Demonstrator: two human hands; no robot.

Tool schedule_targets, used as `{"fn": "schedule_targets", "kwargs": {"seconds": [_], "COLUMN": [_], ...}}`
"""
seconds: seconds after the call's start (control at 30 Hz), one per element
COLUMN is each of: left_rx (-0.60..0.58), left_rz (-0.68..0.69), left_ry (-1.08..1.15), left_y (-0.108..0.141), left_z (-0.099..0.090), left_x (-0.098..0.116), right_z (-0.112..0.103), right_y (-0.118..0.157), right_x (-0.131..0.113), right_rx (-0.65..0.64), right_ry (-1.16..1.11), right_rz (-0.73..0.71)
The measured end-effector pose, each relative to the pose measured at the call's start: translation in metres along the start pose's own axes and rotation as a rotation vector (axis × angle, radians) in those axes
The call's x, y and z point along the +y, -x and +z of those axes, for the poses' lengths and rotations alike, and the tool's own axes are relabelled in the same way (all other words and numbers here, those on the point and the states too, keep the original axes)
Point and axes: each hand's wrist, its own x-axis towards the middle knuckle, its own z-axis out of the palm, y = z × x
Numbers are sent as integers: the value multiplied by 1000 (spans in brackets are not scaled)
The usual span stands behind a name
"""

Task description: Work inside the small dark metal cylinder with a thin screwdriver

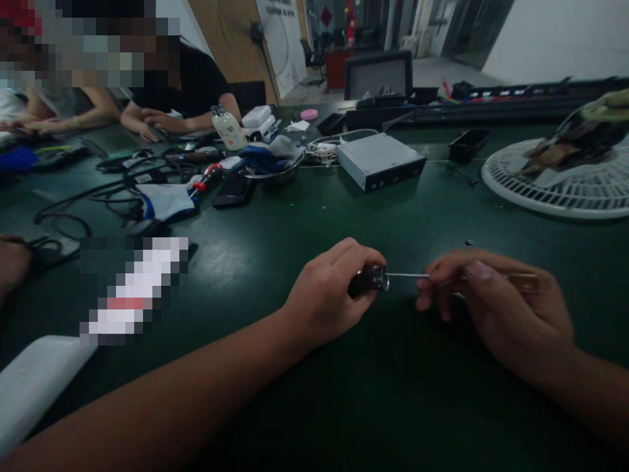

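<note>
My left hand (328,295) is wrapped round a short black cylinder (372,278) with a shiny rim at its open right end. What kind of part it is, I cannot tell. In my right hand (496,308) lies a screwdriver (528,282) with an amber handle, its thin metal shaft pointing left. The shaft's tip reaches the cylinder's rim or goes inside it; the end is hidden. Both hands are just above the dark green table (393,393). A tiny dark piece (469,242) rests on the table beyond my right hand.
A grey disc drive (381,157) lies ahead, with a white fan grille (555,190) at the right. Left of the drive are a metal bowl (275,172) with cloth, a red-and-black screwdriver (209,176) and black cables (63,210). Co-workers' arms (167,124) rest at the far left.
</note>
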Motion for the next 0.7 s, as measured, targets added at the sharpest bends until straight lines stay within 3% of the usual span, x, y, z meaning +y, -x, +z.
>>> {"fn": "schedule_targets", "kwargs": {"seconds": [0.1, 0.27, 0.43, 0.7], "left_rx": [-9, -2, 10, 2], "left_rz": [0, 13, 17, 40], "left_ry": [3, 6, -2, 2], "left_y": [-1, 0, -1, -1], "left_z": [-1, 0, 0, 0], "left_x": [1, 1, 1, 0], "right_z": [-1, 1, -1, -3], "right_y": [0, 0, 0, 0], "right_x": [-1, 1, 3, 1], "right_rx": [-34, 68, -16, -31], "right_ry": [29, 63, 0, -38], "right_rz": [0, 7, -10, 15]}}
